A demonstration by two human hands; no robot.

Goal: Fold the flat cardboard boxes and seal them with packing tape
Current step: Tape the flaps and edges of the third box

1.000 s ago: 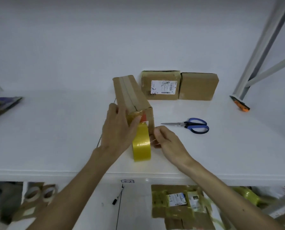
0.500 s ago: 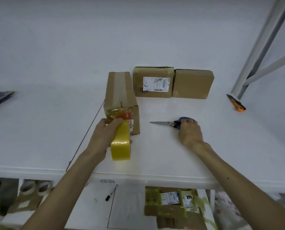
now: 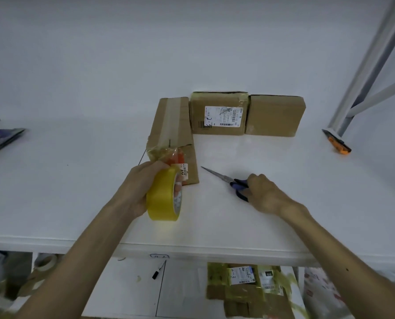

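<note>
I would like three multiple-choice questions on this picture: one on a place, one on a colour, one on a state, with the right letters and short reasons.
1. Where does the orange knife lie? A beside the metal post, far right; B on the floor; C on a box.
2. What colour is the tape roll in the left hand? A clear; B yellow; C brown.
3. What is the right hand doing? A lying flat; B curled on nothing; C gripping the scissors.
Answers: 1 A, it lies by the post; 2 B, the roll is plainly yellow; 3 C, fingers wrap the blue handles.
</note>
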